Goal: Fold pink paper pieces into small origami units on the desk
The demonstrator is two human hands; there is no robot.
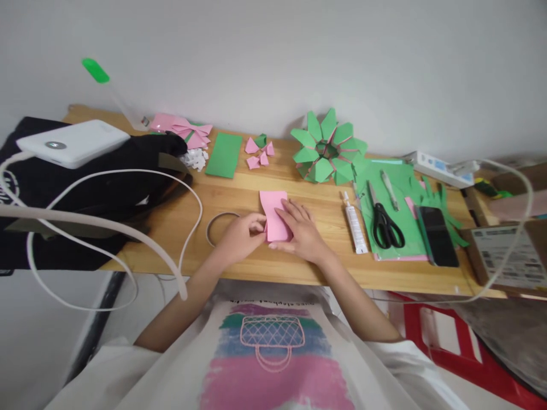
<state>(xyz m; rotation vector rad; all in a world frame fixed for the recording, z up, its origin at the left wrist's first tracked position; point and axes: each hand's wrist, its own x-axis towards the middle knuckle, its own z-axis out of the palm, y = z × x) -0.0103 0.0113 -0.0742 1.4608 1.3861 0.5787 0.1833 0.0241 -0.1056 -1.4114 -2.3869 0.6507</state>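
Observation:
A pink paper sheet (pixel 273 208) lies on the wooden table (pixel 239 196) in front of me. My left hand (pixel 241 234) is curled, its fingertips pinching the sheet's lower left edge. My right hand (pixel 299 230) lies flat on the sheet's right half, fingers stretched out and pressing it down. Behind the sheet are small folded pink pieces (pixel 258 154), a green paper rectangle (pixel 224 154) and a round green folded paper flower (pixel 327 149).
A glue tube (pixel 354 228), black scissors (pixel 387 225), a pen (pixel 390 189) and a black phone (pixel 438 234) lie on green sheets (pixel 401 182) at right. A black bag (pixel 85 182) with a white power bank (pixel 72 142) and white cables (pixel 128 228) fills the left. A cardboard box (pixel 508 256) stands far right.

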